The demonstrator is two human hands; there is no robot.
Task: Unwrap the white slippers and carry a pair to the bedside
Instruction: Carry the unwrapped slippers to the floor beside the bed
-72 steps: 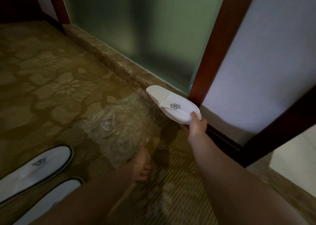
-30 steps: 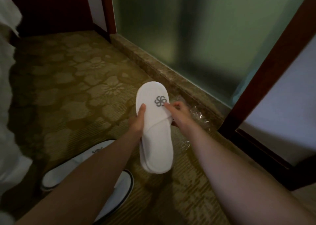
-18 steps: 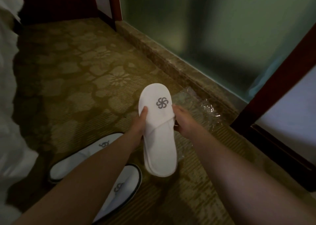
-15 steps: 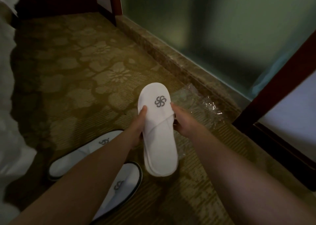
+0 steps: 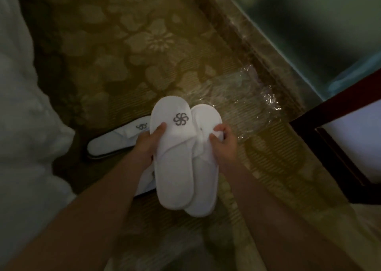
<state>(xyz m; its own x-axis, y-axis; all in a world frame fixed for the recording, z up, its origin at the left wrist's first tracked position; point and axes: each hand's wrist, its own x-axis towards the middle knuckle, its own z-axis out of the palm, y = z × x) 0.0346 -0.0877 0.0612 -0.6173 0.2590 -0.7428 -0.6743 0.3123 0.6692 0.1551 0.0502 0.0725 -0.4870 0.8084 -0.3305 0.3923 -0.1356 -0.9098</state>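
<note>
Two white slippers are held above the carpet, partly overlapping. The left slipper has a grey pinwheel logo on its toe and lies on top; my left hand grips its left edge. The right slipper sits slightly under it, and my right hand pinches its strap. The empty clear plastic wrapper lies crumpled on the floor behind them.
Another white slipper with a dark sole edge lies on the patterned carpet to the left, a second one mostly hidden under my left arm. White bedding fills the left side. A stone sill, frosted glass and a dark wooden frame run along the right.
The stacked pair has been slid apart, so the second slipper now shows to the right of the first. My view has tipped further down and toward the bedding.
</note>
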